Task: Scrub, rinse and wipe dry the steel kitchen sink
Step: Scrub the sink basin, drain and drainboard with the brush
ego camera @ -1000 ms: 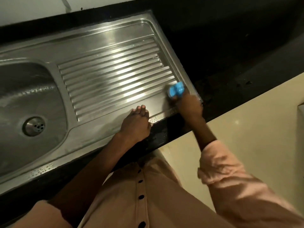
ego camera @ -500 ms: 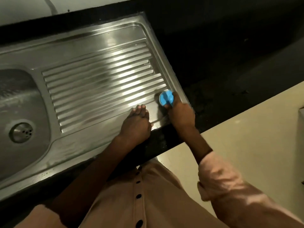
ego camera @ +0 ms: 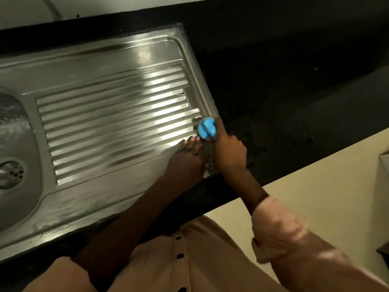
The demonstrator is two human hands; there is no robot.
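Note:
The steel sink (ego camera: 88,70) fills the left of the view, its ribbed drainboard (ego camera: 117,123) in the middle and the basin with its round drain (ego camera: 10,173) cut off at the left edge. My right hand (ego camera: 229,150) grips a round blue scrubber (ego camera: 207,127) and holds it on the drainboard's near right corner. My left hand (ego camera: 186,160) lies flat on the steel just left of it, fingers straight and together.
Black countertop (ego camera: 284,91) surrounds the sink and runs off to the right, wet near the corner. Beyond its front edge is pale floor (ego camera: 326,197). A light wall (ego camera: 25,11) borders the counter at the back.
The view has shifted, so the basin slid further left. My right hand kept the scrubber at the drainboard's right corner with small strokes. My left hand stayed planted.

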